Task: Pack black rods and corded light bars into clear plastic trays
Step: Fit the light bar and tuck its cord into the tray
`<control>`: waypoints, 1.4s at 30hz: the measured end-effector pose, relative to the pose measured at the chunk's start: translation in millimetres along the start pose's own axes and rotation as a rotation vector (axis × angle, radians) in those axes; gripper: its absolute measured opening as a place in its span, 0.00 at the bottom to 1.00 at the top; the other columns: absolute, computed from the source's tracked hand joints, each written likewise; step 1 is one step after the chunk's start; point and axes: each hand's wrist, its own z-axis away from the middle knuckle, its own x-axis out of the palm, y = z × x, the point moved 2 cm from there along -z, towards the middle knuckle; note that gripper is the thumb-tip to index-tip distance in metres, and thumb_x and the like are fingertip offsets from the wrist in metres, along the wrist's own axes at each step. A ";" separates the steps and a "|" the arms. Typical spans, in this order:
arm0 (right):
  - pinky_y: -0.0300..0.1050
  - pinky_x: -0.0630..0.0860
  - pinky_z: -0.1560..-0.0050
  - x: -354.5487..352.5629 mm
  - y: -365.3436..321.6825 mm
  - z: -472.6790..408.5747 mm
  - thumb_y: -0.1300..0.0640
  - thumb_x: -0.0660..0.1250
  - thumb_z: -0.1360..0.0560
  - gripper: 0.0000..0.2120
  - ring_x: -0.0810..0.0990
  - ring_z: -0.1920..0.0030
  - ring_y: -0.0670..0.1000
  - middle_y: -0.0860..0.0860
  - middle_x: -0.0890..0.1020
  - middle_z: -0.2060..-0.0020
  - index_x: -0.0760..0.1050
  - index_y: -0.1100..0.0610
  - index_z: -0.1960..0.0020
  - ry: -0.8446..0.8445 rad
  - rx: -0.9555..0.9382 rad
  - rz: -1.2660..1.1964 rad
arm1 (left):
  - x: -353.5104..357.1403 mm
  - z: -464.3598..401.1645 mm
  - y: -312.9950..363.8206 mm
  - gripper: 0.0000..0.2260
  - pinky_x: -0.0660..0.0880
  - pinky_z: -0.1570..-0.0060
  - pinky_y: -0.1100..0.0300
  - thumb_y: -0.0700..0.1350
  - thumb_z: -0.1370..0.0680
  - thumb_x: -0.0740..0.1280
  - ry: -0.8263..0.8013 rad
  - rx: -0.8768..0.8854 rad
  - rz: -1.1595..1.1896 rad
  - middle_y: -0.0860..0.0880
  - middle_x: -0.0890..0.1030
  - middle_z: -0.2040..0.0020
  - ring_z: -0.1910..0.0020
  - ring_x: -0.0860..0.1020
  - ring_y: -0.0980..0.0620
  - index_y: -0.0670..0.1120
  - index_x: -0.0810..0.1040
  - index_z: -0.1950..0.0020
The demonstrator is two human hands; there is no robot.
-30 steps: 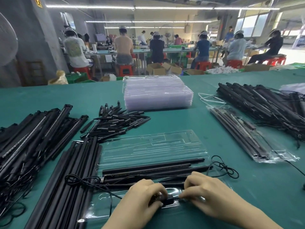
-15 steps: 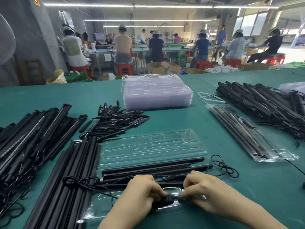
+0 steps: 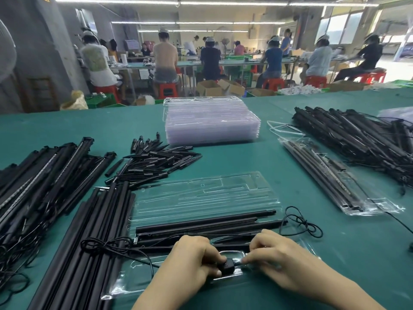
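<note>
1. Black fills the left end of the green table (image 3: pixel 290 166): a tangled heap of corded light bars (image 3: pixel 38 175), too many to count.
2. Just right of it, a row of plain black rods (image 3: pixel 85 238) lies side by side, running toward the near edge; I cannot count them exactly.
3. Behind those sits a loose pile of short black stakes (image 3: pixel 156 159), dozens at a guess.
4. In the middle, one open clear tray (image 3: pixel 201 195) lies flat. Its far half is bare; its near half holds about four long black pieces (image 3: pixel 205 222) laid lengthwise.
5. A coil of black cord (image 3: pixel 105 243) rests on the rods at the tray's left end, and a second coil (image 3: pixel 299 222) lies on the table past its right end.
6. The left hand (image 3: pixel 190 262) is curled round a small black switch box (image 3: pixel 226 266) over the tray's near pocket. The right hand (image 3: pixel 281 262) pinches the cord just beside it, so the two hands nearly meet and hide that pocket.
7. Farther back, one stack of empty clear trays (image 3: pixel 212 121) stands.
8. To the right, one filled tray (image 3: pixel 339 180) lies at a slant, touching a second big heap of corded bars (image 3: pixel 357 137).
9. Beyond the table, workers (image 3: pixel 165 59) sit with their backs turned on red stools (image 3: pixel 168 90).
</note>
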 end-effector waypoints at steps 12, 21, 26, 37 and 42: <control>0.29 0.64 0.53 -3.2 8.5 -8.8 0.59 0.62 0.23 0.15 0.71 0.51 0.39 0.43 0.76 0.52 0.80 0.45 0.42 -0.164 -0.021 0.027 | 3.6 -6.0 -2.4 0.09 0.75 0.54 0.72 0.38 0.33 0.77 -0.070 -0.141 0.035 0.55 0.85 0.58 0.61 0.80 0.65 0.50 0.86 0.55; 0.54 0.62 0.31 -60.2 91.6 28.3 0.46 0.64 0.23 0.31 0.62 0.30 0.47 0.43 0.64 0.31 0.52 0.39 0.26 0.085 0.534 0.229 | 2.2 5.3 5.2 0.09 0.70 0.45 0.68 0.51 0.25 0.70 -0.043 -0.069 -0.151 0.60 0.81 0.49 0.46 0.77 0.60 0.60 0.82 0.46; 0.43 0.74 0.48 -57.5 109.0 53.4 0.55 0.71 0.26 0.09 0.76 0.53 0.39 0.40 0.79 0.55 0.75 0.40 0.54 0.175 0.534 0.144 | 3.3 6.0 13.0 0.09 0.66 0.46 0.69 0.56 0.21 0.62 -0.063 -0.031 -0.247 0.62 0.71 0.51 0.41 0.71 0.60 0.59 0.77 0.43; 0.40 0.74 0.52 -43.8 101.6 52.5 0.59 0.73 0.28 0.12 0.76 0.54 0.40 0.41 0.78 0.59 0.73 0.44 0.55 0.304 0.539 -0.004 | 46.4 -17.5 41.3 0.16 0.60 0.39 0.63 0.59 0.20 0.57 -0.001 0.105 -0.238 0.58 0.63 0.49 0.41 0.64 0.58 0.57 0.69 0.33; 0.32 0.74 0.58 -61.1 79.0 47.2 0.70 0.70 0.28 0.12 0.79 0.52 0.44 0.43 0.81 0.54 0.75 0.53 0.58 0.664 0.480 -0.254 | 52.2 -20.0 42.6 0.11 0.59 0.45 0.63 0.54 0.19 0.57 0.016 0.137 -0.212 0.58 0.64 0.51 0.45 0.64 0.59 0.60 0.72 0.38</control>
